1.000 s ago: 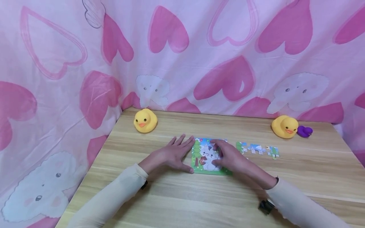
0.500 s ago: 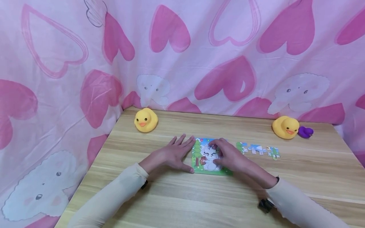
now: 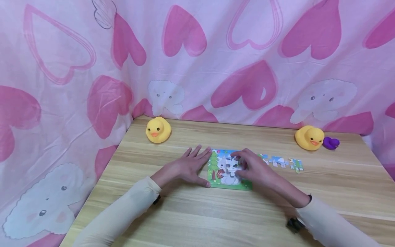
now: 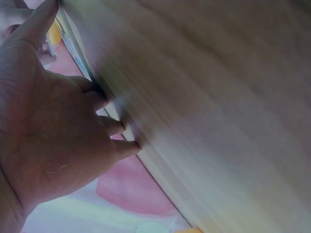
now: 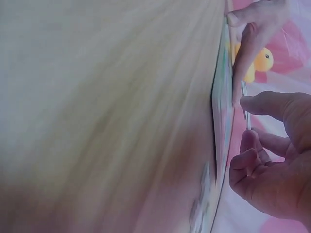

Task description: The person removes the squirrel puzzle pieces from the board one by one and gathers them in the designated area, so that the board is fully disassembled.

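Note:
My left hand (image 3: 189, 168) lies with fingers spread at the left edge of a square jigsaw puzzle (image 3: 215, 161) that pictures a white animal and green trees. In the left wrist view its fingertips (image 4: 130, 145) rest on the wooden tabletop. Over the right part of the puzzle, my right hand (image 3: 254, 168) pinches a puzzle piece (image 5: 246, 109) between thumb and fingers. The right wrist view shows that thin piece edge-on, raised off the puzzle board (image 5: 222, 107), with the other fingers curled in. My right hand covers the puzzle's right side in the head view.
Several loose puzzle pieces (image 3: 279, 162) lie right of the puzzle. A yellow rubber duck (image 3: 158, 130) sits back left; another yellow duck (image 3: 309, 138) and a small purple duck (image 3: 331, 143) sit back right. A pink heart-print curtain (image 3: 197, 68) hangs behind the table (image 3: 197, 216).
My right hand has lifted the puzzle piece and shifted slightly right, now overlapping the nearest loose pieces in the head view. My left hand has stayed in place.

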A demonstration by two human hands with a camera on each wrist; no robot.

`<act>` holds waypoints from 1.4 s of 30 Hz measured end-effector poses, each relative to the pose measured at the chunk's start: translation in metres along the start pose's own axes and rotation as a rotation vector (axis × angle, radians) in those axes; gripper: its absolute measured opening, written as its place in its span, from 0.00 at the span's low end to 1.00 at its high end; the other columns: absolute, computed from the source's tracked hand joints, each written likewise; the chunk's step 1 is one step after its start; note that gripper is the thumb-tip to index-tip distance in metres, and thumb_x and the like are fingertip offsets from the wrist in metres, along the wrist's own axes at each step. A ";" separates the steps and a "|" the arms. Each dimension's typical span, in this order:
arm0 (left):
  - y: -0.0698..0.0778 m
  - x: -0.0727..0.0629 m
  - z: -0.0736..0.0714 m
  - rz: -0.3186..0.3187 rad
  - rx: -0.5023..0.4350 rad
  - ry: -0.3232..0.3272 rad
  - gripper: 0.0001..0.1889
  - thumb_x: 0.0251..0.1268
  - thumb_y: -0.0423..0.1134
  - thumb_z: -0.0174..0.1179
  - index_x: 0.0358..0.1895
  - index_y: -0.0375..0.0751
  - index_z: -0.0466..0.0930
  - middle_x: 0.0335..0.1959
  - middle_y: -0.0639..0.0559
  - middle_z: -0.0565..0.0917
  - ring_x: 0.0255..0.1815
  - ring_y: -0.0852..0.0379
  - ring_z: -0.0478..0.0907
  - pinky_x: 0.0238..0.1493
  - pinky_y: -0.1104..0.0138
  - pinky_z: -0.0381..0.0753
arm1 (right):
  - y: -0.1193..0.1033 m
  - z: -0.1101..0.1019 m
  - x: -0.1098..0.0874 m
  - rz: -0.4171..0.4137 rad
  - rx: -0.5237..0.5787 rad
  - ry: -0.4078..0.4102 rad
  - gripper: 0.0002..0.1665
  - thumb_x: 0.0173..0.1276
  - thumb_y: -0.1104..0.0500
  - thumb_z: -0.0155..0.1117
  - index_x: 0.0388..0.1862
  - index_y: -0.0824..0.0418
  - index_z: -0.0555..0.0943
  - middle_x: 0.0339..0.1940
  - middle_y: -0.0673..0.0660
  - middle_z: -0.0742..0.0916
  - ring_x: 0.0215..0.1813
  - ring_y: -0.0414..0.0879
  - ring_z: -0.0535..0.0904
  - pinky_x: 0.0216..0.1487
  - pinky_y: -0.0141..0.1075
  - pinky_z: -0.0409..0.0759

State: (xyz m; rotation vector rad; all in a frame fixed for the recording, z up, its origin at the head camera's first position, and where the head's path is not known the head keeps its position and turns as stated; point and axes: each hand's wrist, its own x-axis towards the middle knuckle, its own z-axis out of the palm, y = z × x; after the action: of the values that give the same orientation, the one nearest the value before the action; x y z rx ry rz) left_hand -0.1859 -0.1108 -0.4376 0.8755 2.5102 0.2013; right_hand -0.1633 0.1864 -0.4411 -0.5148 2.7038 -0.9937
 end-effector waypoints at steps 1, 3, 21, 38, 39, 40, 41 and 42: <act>0.000 0.000 0.000 0.002 -0.003 0.000 0.65 0.61 0.78 0.62 0.88 0.52 0.32 0.91 0.56 0.33 0.91 0.43 0.26 0.89 0.42 0.31 | 0.003 -0.003 -0.004 -0.004 -0.003 0.007 0.37 0.64 0.59 0.80 0.72 0.53 0.78 0.54 0.52 0.82 0.44 0.46 0.77 0.39 0.31 0.81; 0.000 0.000 0.000 0.003 -0.006 0.001 0.65 0.61 0.77 0.62 0.89 0.51 0.33 0.91 0.56 0.34 0.91 0.43 0.26 0.89 0.42 0.32 | 0.009 -0.009 -0.012 -0.013 -0.010 0.022 0.37 0.64 0.58 0.80 0.72 0.52 0.78 0.54 0.51 0.82 0.44 0.46 0.77 0.39 0.31 0.81; 0.000 -0.001 -0.001 -0.005 0.004 -0.001 0.65 0.61 0.77 0.61 0.89 0.51 0.32 0.91 0.56 0.33 0.91 0.44 0.26 0.89 0.43 0.31 | 0.082 -0.061 -0.084 -0.108 -0.186 0.202 0.39 0.55 0.68 0.83 0.67 0.60 0.80 0.43 0.52 0.81 0.36 0.34 0.74 0.33 0.29 0.78; 0.000 0.001 -0.001 -0.007 -0.017 -0.002 0.65 0.61 0.77 0.62 0.89 0.51 0.32 0.91 0.57 0.33 0.91 0.44 0.25 0.90 0.43 0.31 | 0.104 -0.067 -0.093 -0.049 -0.162 0.056 0.34 0.60 0.62 0.81 0.65 0.58 0.80 0.42 0.49 0.81 0.38 0.35 0.72 0.34 0.28 0.75; 0.000 0.001 0.000 -0.006 -0.018 -0.002 0.65 0.61 0.78 0.62 0.89 0.51 0.32 0.91 0.57 0.33 0.91 0.44 0.25 0.90 0.43 0.31 | 0.104 -0.068 -0.093 -0.043 -0.163 0.047 0.34 0.61 0.62 0.81 0.66 0.58 0.80 0.42 0.48 0.80 0.38 0.35 0.71 0.34 0.28 0.75; 0.000 0.001 0.000 -0.007 -0.018 -0.002 0.66 0.61 0.78 0.62 0.89 0.51 0.32 0.91 0.57 0.33 0.91 0.44 0.25 0.90 0.43 0.31 | 0.105 -0.068 -0.093 -0.043 -0.165 0.038 0.34 0.61 0.62 0.81 0.66 0.58 0.80 0.42 0.49 0.80 0.38 0.35 0.71 0.34 0.28 0.75; 0.000 0.001 0.000 -0.006 -0.018 -0.002 0.66 0.61 0.78 0.62 0.89 0.51 0.32 0.91 0.56 0.33 0.91 0.44 0.25 0.90 0.43 0.31 | 0.105 -0.069 -0.093 -0.040 -0.166 0.033 0.34 0.61 0.62 0.81 0.66 0.59 0.80 0.42 0.48 0.80 0.38 0.35 0.71 0.34 0.28 0.75; 0.000 0.001 0.000 -0.006 -0.016 -0.002 0.66 0.60 0.78 0.62 0.89 0.51 0.32 0.91 0.56 0.33 0.91 0.44 0.25 0.90 0.43 0.31 | 0.105 -0.069 -0.093 -0.040 -0.167 0.028 0.34 0.61 0.63 0.81 0.66 0.59 0.80 0.42 0.49 0.80 0.39 0.35 0.71 0.35 0.28 0.75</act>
State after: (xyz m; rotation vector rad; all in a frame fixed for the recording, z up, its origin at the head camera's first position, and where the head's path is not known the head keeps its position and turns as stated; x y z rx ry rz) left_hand -0.1861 -0.1103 -0.4380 0.8611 2.5059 0.2182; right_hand -0.1260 0.3381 -0.4510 -0.5907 2.8278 -0.7942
